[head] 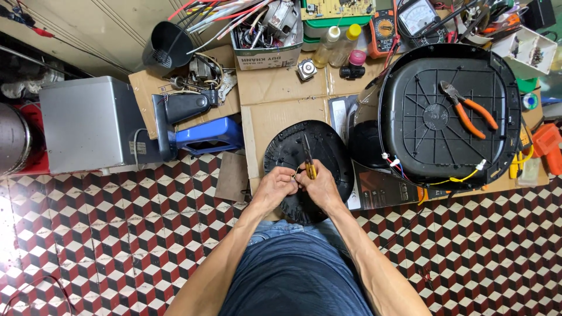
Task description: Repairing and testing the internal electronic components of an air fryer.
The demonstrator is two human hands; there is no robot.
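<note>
- Right hand (pixel 321 186) clenched around a yellow-handled screwdriver (pixel 308 159), metal shaft pointing away from the body.
- Left hand (pixel 274 188) pinched shut on something small beside the handle; too small to identify.
- Both hands touching, over a round black plastic cover (pixel 287 153) lying on flattened brown cardboard (pixel 275 93).
- To the right, a large upturned black plastic appliance housing (pixel 445 111), orange-handled pliers (pixel 468 110) resting on it.
- Farther left, a blue plastic stool (pixel 211 136) and a grey metal box (pixel 88 124) on red, black and white patterned floor tiles (pixel 117 234).

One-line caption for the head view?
Both hands, left hand and right hand, work a yellow-handled screwdriver over a round black cover.
</note>
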